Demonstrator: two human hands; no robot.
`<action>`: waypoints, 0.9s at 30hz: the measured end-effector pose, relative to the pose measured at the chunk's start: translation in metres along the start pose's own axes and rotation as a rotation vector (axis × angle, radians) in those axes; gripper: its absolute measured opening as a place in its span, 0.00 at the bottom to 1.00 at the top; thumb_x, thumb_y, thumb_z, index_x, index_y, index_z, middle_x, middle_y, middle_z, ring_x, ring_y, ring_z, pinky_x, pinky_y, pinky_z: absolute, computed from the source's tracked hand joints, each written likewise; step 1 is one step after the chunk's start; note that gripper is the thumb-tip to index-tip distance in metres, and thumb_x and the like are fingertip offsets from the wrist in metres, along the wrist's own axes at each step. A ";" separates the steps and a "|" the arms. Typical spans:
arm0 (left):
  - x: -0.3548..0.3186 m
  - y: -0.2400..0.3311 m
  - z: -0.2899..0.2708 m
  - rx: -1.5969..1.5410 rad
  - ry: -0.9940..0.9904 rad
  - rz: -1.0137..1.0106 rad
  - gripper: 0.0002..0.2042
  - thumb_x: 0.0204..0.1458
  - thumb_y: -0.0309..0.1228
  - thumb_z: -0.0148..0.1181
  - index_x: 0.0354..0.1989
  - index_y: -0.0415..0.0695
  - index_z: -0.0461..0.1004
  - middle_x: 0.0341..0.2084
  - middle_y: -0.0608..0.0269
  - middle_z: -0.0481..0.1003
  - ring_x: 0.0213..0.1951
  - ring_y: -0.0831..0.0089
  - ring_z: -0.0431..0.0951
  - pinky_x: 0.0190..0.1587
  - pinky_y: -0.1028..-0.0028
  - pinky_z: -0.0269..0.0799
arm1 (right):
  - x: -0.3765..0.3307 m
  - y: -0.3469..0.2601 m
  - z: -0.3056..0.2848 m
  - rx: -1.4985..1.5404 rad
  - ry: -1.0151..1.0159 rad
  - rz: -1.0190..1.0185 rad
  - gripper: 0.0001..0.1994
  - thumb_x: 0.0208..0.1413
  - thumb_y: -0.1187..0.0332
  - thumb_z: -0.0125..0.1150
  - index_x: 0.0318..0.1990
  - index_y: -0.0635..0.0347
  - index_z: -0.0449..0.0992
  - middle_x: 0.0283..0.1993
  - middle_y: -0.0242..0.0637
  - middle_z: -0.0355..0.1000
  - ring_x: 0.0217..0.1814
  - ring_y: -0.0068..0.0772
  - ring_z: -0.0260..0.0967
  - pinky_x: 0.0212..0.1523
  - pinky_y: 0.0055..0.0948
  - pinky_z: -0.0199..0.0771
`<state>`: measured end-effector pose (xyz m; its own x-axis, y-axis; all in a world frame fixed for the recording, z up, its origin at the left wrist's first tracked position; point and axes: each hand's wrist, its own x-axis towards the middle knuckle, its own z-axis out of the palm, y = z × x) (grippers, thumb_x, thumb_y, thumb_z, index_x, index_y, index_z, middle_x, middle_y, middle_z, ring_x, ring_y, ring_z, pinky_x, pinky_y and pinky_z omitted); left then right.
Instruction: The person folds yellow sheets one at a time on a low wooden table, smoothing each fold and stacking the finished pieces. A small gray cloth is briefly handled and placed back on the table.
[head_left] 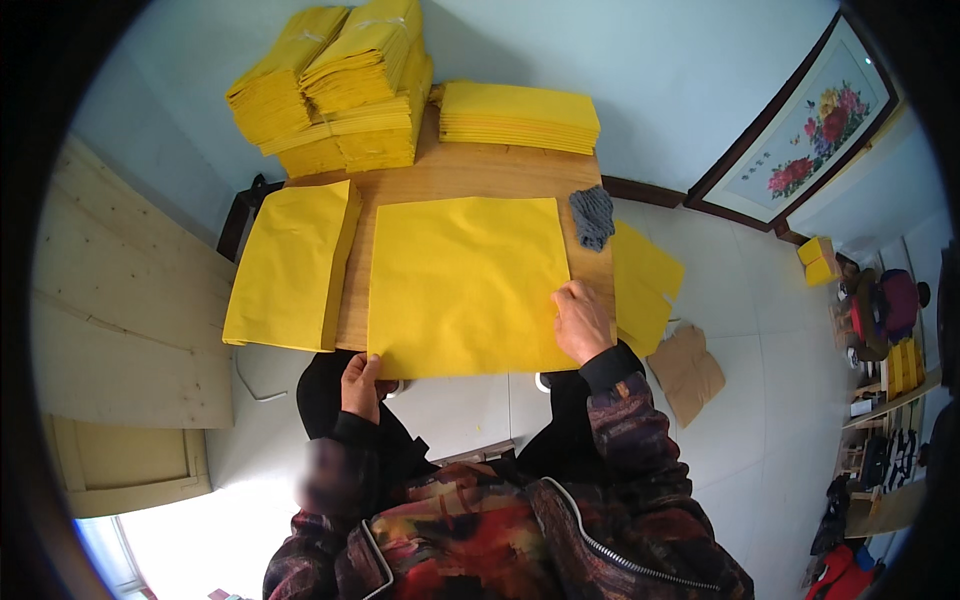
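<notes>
Forearms in dark patterned sleeves (640, 425) reach up from the lower edge, the left bent close to the body, the right angled inward with its wrist just beyond the near edge of the table (470, 172). The left hand (361, 385) pinches the near-left corner of a flat yellow sheet (470, 285), thumb on top and fingers folded in. The right hand (583, 325) closes on the sheet's right edge near the closer corner, fingers curled; its thumb's underside is hidden.

The sheet lies at the middle of the table, its near edge past the tabletop above the person's knees. A narrow strip of bare wood separates it from a yellow stack (285, 265) on the left; a wider band of wood runs beyond its far edge. Off the table's right side, a loose yellow piece (645, 290) and a brown piece (688, 370) lie lower, beside pale floor tiles (740, 260).

Farther out, a crumpled grey cloth (592, 218) rests near the table's right edge. Along the back sit tied yellow bundles (340, 100) and a neat low yellow pile (520, 118), while a framed flower picture (810, 145) stands at right.
</notes>
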<state>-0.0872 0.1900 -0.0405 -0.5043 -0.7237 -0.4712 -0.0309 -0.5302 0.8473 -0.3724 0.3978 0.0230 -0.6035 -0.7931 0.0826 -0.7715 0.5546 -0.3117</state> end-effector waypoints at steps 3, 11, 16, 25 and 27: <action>0.002 -0.003 -0.001 -0.015 -0.006 0.015 0.08 0.60 0.35 0.51 0.38 0.43 0.71 0.26 0.65 0.76 0.20 0.77 0.74 0.24 0.80 0.71 | 0.011 0.002 0.000 0.019 -0.034 0.035 0.11 0.50 0.77 0.52 0.42 0.67 0.73 0.49 0.45 0.66 0.51 0.51 0.66 0.49 0.41 0.68; 0.003 -0.007 -0.006 -0.006 -0.008 0.019 0.08 0.60 0.35 0.52 0.38 0.44 0.71 0.26 0.66 0.76 0.21 0.77 0.75 0.25 0.79 0.73 | 0.041 0.004 -0.002 0.009 -0.119 0.110 0.10 0.52 0.76 0.52 0.43 0.66 0.69 0.50 0.48 0.64 0.47 0.55 0.68 0.46 0.45 0.70; 0.003 -0.006 -0.002 -0.025 0.023 0.016 0.07 0.59 0.34 0.55 0.35 0.44 0.70 0.25 0.66 0.74 0.21 0.77 0.73 0.25 0.78 0.71 | 0.056 0.002 -0.003 -0.073 -0.107 0.104 0.10 0.49 0.76 0.54 0.40 0.66 0.71 0.49 0.48 0.66 0.45 0.55 0.71 0.43 0.47 0.72; 0.002 -0.006 -0.003 -0.003 0.014 0.020 0.09 0.55 0.34 0.61 0.37 0.44 0.69 0.28 0.66 0.75 0.26 0.77 0.75 0.29 0.78 0.73 | 0.087 0.004 -0.003 -0.158 -0.156 0.131 0.13 0.50 0.74 0.54 0.44 0.65 0.69 0.47 0.52 0.70 0.44 0.55 0.72 0.42 0.46 0.74; 0.001 -0.007 -0.002 -0.009 0.017 0.024 0.08 0.56 0.34 0.58 0.36 0.44 0.69 0.27 0.66 0.74 0.24 0.76 0.74 0.27 0.78 0.72 | 0.094 0.004 -0.006 -0.174 -0.213 0.154 0.13 0.52 0.72 0.51 0.46 0.61 0.69 0.44 0.52 0.73 0.44 0.56 0.72 0.41 0.48 0.72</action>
<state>-0.0856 0.1915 -0.0475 -0.4903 -0.7433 -0.4551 -0.0110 -0.5169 0.8560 -0.4333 0.3270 0.0348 -0.6747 -0.7208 -0.1589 -0.7081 0.6928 -0.1365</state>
